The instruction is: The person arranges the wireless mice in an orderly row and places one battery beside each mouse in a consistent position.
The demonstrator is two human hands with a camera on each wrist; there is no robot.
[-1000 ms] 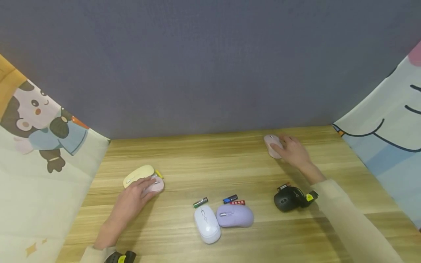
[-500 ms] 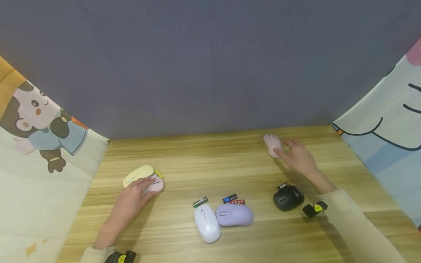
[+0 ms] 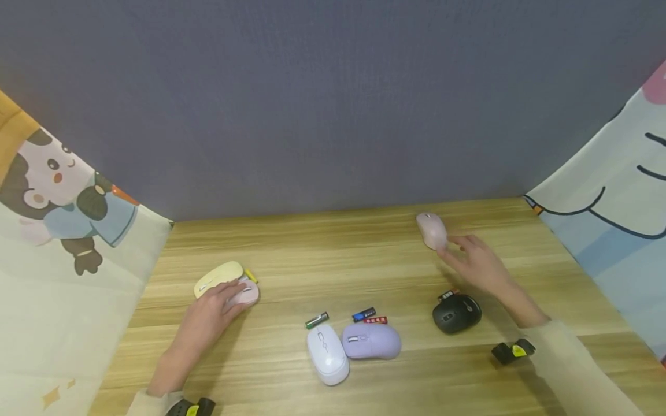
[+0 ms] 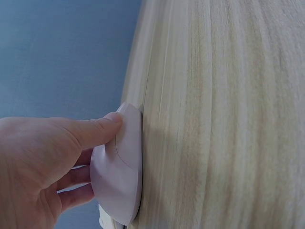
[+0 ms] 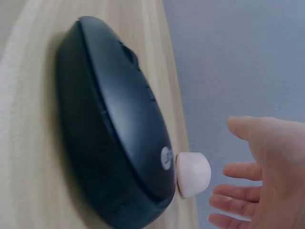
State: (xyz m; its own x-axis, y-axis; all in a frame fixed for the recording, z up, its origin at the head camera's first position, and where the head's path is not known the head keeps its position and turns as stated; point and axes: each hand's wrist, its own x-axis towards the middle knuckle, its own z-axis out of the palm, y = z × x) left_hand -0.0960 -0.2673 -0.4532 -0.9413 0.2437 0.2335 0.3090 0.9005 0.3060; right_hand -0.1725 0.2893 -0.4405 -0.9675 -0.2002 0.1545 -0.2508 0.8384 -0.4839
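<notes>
My left hand (image 3: 208, 315) grips a small pink computer mouse (image 3: 244, 294) at the table's left side. In the left wrist view, the thumb lies on one side of that pink mouse (image 4: 119, 171) and the fingers reach round the other. A yellow mouse (image 3: 221, 274) is right beside it, partly covered by the fingers. At the back right, a second pink mouse (image 3: 432, 230) lies on the wood. My right hand (image 3: 478, 266) is just in front and to the right of it, fingers loosely extended, holding nothing. Nearer me is a black mouse (image 3: 457, 314), large in the right wrist view.
A white mouse (image 3: 329, 355) and a purple mouse (image 3: 372, 341) lie at the front middle. Behind them are a green battery (image 3: 317, 320), a blue battery (image 3: 363, 314) and a red battery (image 3: 376, 320). A grey partition (image 3: 333, 115) rises at the table's back edge.
My right hand has let go of the back pink mouse and drawn back toward me and to the right, uncovering the black mouse. The left hand has stayed in place.
</notes>
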